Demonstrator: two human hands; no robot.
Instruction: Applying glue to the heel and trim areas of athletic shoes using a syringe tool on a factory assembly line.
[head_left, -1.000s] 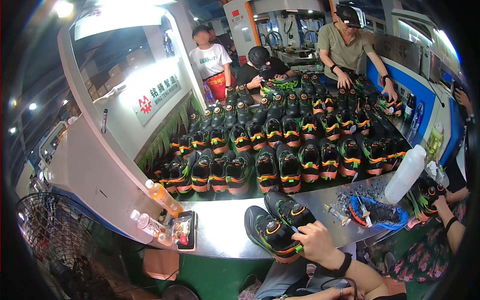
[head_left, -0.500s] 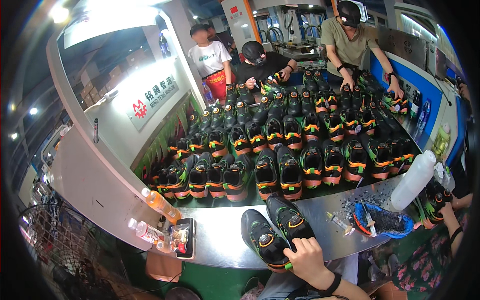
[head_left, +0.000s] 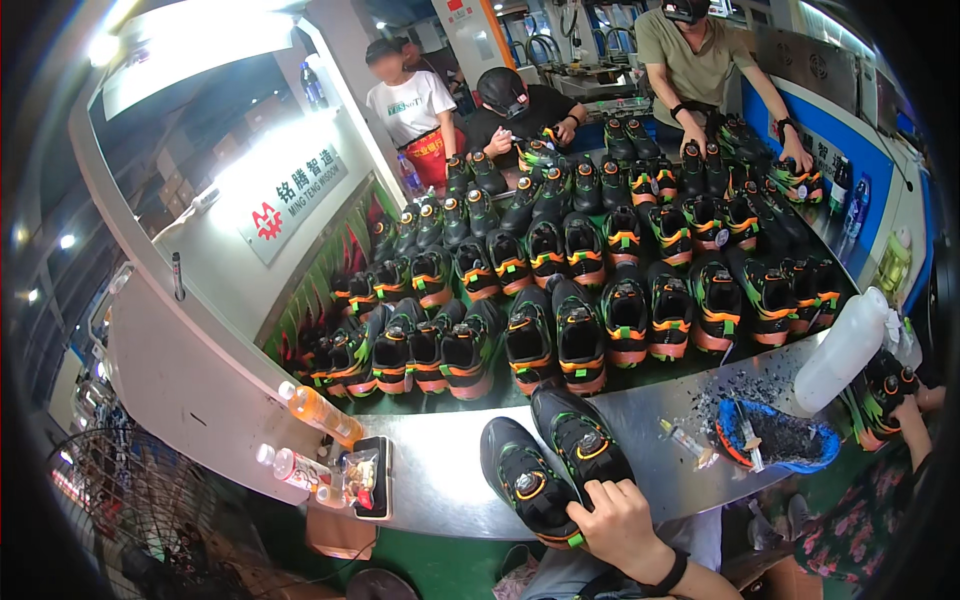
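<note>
While the pair of black sneakers with green and orange trim (head_left: 570,432) sits at the near edge of the shiny metal tabletop (head_left: 440,450), long axes running away and leftward, our right hand (head_left: 612,520), alone in view, grips their heel ends with curled fingers.

Harsh white light blazes from the panel (head_left: 200,58) above and left of the bench (head_left: 440,490), burnt out past any detail, and the bench's left half throws back a pale glare. Beneath the bench the floor (head_left: 450,560) sits dim. Shoes (head_left: 580,335) behind it look crisp; the bench's front edge bows, and blackness rings the view.
</note>
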